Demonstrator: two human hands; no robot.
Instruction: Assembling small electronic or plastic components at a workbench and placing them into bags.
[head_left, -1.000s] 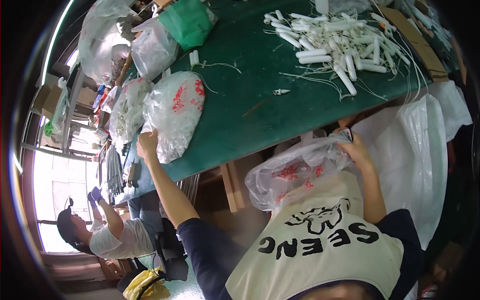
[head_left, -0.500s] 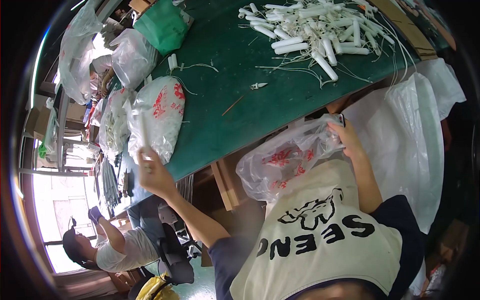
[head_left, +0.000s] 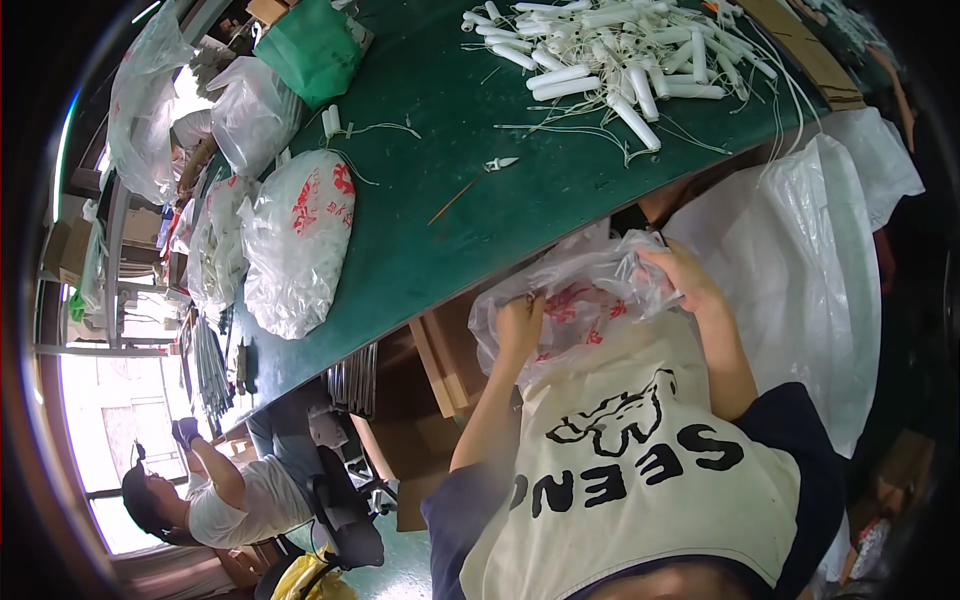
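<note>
A clear plastic bag with red print [head_left: 580, 308] lies bunched at my lap, below the table edge. My left hand [head_left: 521, 326] is closed at its left side, with fingers curled in the film and partly hidden by it. At the bag's right end, my right hand [head_left: 686, 276] pinches the gathered plastic. A small dark item shows by the right fingertips, too little of it to name. Whether anything is inside the bag near my left fingers cannot be made out.
On the green table [head_left: 400, 250] are a heap of white tubes with wires [head_left: 640, 60], a small white-tipped piece [head_left: 500, 163] and a full plastic bag [head_left: 300, 240]. A white sack [head_left: 800, 260] hangs at right. A seated person [head_left: 240, 490] is at lower left.
My left hand has come right and down from beside the full bag to the bag at my lap. The white stick-like thing it held is out of sight. My right hand stays at the bag.
</note>
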